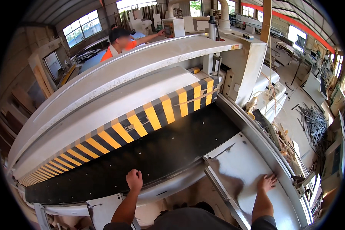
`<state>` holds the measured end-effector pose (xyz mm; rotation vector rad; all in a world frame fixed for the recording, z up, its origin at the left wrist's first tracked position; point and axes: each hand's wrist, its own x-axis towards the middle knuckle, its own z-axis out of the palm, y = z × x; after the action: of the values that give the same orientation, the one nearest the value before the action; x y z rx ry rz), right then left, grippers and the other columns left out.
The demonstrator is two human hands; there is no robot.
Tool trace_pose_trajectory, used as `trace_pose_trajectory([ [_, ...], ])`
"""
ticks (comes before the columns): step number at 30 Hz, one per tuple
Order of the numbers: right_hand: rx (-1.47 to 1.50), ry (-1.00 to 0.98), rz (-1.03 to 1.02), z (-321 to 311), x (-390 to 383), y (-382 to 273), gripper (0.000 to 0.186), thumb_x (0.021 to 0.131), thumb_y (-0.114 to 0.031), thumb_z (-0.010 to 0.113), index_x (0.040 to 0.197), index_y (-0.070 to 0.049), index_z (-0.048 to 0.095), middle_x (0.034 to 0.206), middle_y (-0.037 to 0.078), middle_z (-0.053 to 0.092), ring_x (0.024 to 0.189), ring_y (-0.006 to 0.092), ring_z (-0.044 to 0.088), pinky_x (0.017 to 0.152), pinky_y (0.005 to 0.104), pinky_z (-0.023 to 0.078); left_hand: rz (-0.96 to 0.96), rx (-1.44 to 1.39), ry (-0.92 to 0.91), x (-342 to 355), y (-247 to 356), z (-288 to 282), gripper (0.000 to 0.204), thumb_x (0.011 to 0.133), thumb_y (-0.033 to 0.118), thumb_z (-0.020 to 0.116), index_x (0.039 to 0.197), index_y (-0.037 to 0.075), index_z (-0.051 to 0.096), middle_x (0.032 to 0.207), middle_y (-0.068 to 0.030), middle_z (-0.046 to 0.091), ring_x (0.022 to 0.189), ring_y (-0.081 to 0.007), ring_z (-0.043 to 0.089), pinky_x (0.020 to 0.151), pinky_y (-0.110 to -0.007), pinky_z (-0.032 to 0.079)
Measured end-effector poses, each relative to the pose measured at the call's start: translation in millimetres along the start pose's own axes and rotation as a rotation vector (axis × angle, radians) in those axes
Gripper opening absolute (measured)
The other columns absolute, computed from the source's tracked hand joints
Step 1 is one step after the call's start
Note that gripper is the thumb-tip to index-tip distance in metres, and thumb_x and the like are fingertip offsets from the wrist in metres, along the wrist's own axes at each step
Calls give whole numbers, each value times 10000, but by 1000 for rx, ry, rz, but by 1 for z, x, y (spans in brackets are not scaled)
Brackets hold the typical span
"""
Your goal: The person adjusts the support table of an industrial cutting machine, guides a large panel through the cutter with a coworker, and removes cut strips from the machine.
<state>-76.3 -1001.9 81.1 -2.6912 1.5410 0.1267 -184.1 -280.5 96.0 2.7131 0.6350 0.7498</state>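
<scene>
My left hand (134, 179) is closed in a loose fist at the front edge of a long black machine bed (168, 143); nothing shows in it. On the right, my right hand (267, 183) lies with fingers spread on a worn silver metal side table (237, 159), beside its raised right-hand rail. Above the bed runs a beam with yellow and black stripes (153, 117), part of a large panel-cutting machine. Small pale dots are scattered over the black surface.
Behind the machine's white beam (142, 61), a person in orange (120, 44) stretches an arm toward a box-shaped unit (174, 28). A second metal side table (103, 209) stands near my left forearm. Offcut strips (314, 120) pile on the floor at right, near a control panel (335, 157).
</scene>
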Motion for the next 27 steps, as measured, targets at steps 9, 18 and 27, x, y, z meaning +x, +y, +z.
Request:
trace_pose_trajectory([
  [9, 12, 65, 7, -12, 0, -1, 680, 1068, -499, 380, 1665, -185, 293, 1727, 89, 267, 1602, 263, 194, 1257, 572, 179, -6, -14, 6, 15, 9, -25, 165, 904, 182, 715, 837, 81, 604, 815, -112, 641, 817, -353, 636, 756, -491, 475],
  [18, 38, -16, 12, -33, -11, -6, 700, 1074, -506, 349, 1686, -191, 224, 1754, 101, 193, 1623, 270, 137, 1284, 553, 123, -6, -17, 12, 18, 14, -31, 163, 903, 181, 717, 831, 80, 611, 812, -114, 648, 813, -354, 639, 762, -488, 480],
  [27, 59, 11, 5, -37, -13, -7, 681, 1062, -484, 380, 1662, -171, 302, 1738, 94, 240, 1609, 275, 178, 1269, 581, 150, 22, -41, 42, 26, 15, -35, 183, 888, 156, 726, 799, 69, 592, 789, -116, 628, 783, -355, 625, 728, -479, 473],
])
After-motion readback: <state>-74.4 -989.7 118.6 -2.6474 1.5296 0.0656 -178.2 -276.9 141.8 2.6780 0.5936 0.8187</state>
